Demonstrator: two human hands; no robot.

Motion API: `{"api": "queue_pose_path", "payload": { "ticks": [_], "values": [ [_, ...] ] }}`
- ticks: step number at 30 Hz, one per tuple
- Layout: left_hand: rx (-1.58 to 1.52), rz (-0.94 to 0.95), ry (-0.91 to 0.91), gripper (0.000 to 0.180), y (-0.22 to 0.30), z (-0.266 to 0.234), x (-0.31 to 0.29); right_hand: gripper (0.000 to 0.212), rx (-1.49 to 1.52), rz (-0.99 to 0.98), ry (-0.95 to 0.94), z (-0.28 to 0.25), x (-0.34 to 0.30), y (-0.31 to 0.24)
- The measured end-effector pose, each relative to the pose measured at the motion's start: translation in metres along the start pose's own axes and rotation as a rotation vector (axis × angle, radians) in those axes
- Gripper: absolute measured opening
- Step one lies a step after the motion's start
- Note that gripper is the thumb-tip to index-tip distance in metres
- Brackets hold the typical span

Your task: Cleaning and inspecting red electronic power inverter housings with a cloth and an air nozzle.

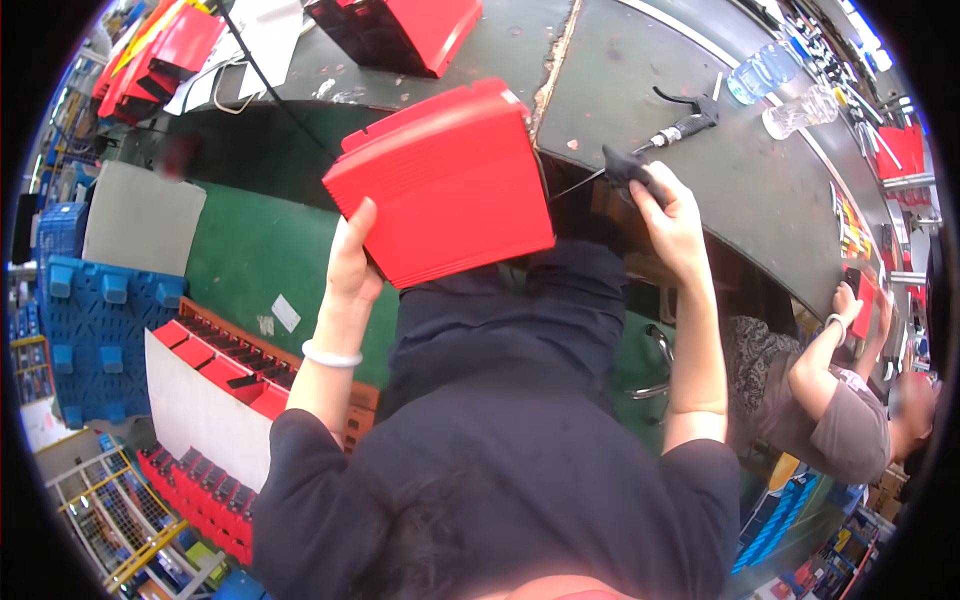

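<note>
My left hand (354, 250) grips a large red box-shaped casing (455, 190) by its lower left edge, with the thumb on its broad face. The casing is tilted and held in front of me, above my lap and near the bench edge. To its right, my right hand (668, 212) is closed on a crumpled black cloth (624, 168), apart from the casing. A thin pale line runs between cloth and casing; whether it is a rod or an edge I cannot tell. Just beyond the cloth, a black air blow gun (688, 124) lies on the bench.
The dark workbench (600, 85) carries another red and black unit (400, 30) and two clear plastic bottles (765, 72). A black cable (255, 70) hangs at the left. Red units (215, 365) and a blue pallet (105, 330) stand lower left. A co-worker (835, 400) works at right.
</note>
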State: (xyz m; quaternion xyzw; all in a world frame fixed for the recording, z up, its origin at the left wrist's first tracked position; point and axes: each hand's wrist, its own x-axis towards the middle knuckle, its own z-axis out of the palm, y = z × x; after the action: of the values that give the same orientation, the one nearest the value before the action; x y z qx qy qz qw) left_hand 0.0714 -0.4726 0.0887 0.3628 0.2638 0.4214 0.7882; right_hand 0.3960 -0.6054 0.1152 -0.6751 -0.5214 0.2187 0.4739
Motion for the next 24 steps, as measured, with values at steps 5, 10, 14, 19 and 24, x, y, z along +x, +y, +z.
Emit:
{"api": "queue_pose_path", "payload": {
  "ticks": [5, 10, 14, 19, 24],
  "values": [
    [-0.298, -0.148, 0.02, 0.059, 0.0, 0.033, 0.012, 0.017, 0.338, -0.159, 0.258, 0.033, 0.0, -0.034],
    [-0.394, -0.29, -0.029, 0.061, 0.005, 0.051, 0.02, 0.028, -0.528, -0.541, 0.355, 0.036, 0.014, -0.044],
    [-0.389, -0.309, -0.005, 0.061, 0.006, 0.06, 0.021, 0.028, -0.628, -0.553, 0.288, 0.041, 0.023, -0.041],
    [-0.353, -0.293, 0.046, 0.06, 0.011, 0.064, 0.022, 0.011, -0.844, -0.596, 0.205, 0.063, 0.017, -0.055],
    [-0.367, -0.316, 0.078, 0.06, 0.009, 0.055, 0.03, 0.012, -0.593, -0.671, -0.551, 0.112, -0.053, -0.076]
  ]
}}
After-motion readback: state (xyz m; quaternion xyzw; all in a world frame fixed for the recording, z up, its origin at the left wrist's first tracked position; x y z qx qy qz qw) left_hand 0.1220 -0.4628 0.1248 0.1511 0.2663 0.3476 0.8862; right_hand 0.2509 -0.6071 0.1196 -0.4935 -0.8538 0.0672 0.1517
